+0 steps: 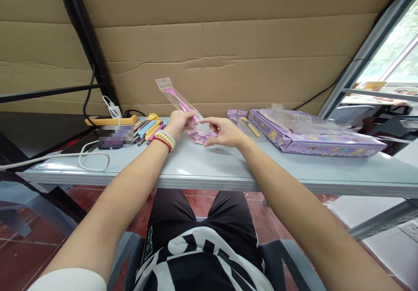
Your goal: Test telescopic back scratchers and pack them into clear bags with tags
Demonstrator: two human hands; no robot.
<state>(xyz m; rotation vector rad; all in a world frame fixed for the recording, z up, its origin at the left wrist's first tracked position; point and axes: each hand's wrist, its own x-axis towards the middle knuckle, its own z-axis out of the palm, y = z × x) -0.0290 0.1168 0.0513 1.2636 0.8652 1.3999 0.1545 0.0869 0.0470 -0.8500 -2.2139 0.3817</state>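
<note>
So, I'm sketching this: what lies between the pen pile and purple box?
The head view shows small purplish pieces, purple-topped packets and a yellow pen, plus the left hand, holding a bagged pink pen, and the right hand.

bag [178, 99]: glossy plastic | tabletop [202, 164]: smooth, glossy | backing [228, 38]: matt cardboard

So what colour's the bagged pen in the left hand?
Pen is pink; best in head view.

Brown cardboard [228, 38] stands behind the grey table [209, 164]. At left, a white charger [114, 109] sits at a yellow power strip [129, 120]; a white cable [48, 157] crosses the tabletop. Red tiles [35, 260] cover the floor.
</note>
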